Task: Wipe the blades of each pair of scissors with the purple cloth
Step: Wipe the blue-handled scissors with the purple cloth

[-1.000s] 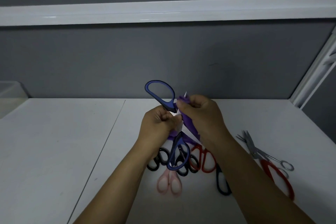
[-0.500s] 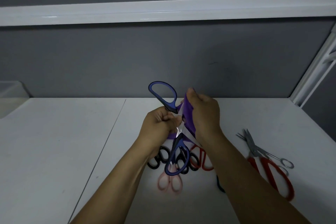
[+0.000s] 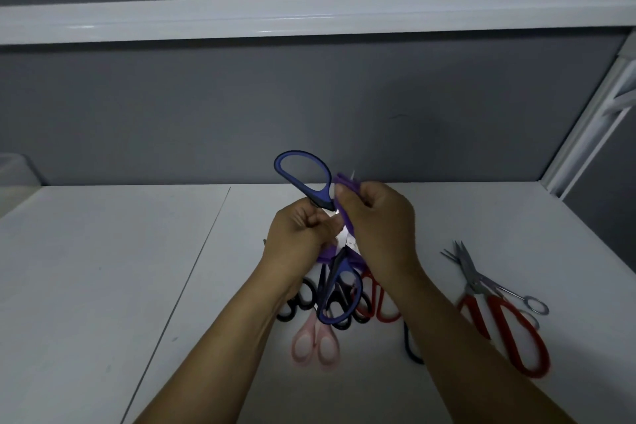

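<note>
Blue-handled scissors point(image 3: 303, 179) are held spread wide above the white table, one handle loop up, the other loop point(image 3: 340, 299) hanging down. My left hand point(image 3: 299, 234) grips them near the pivot. My right hand point(image 3: 378, 220) pinches the purple cloth point(image 3: 347, 189) folded around one blade, whose silver tip pokes out above the cloth. More cloth hangs below my hands.
On the table point(image 3: 120, 269) under my arms lie black-handled scissors point(image 3: 299, 299), pink scissors point(image 3: 315, 344) and red scissors point(image 3: 382, 303). To the right lie large red-handled scissors point(image 3: 516, 330) and small silver scissors point(image 3: 481, 275). A grey wall and white shelf stand behind.
My right hand with the cloth slid down the blade and back up toward its tip. The blue scissors stayed in my left hand.
</note>
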